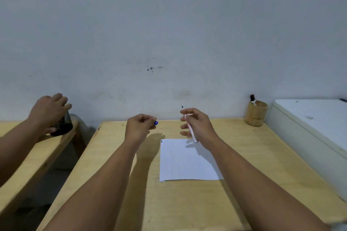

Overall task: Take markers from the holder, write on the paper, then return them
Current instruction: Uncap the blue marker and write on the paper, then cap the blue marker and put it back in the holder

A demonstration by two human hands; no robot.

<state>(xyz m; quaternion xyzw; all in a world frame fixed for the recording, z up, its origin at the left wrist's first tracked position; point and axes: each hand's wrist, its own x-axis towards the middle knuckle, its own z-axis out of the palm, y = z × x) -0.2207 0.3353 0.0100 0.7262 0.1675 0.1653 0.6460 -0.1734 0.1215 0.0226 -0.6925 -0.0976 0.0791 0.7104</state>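
Observation:
My right hand grips a white marker with its dark tip pointing up, held above the far edge of the white paper. My left hand pinches the marker's blue cap, a short way left of the marker and apart from it. A small blue mark sits at the paper's far left corner. The wooden holder stands at the table's far right by the wall, with a dark red-capped marker sticking out of it.
The paper lies on a light wooden table. Another person's hand rests on a dark object on a second wooden table to the left. A white box-like surface borders the right side.

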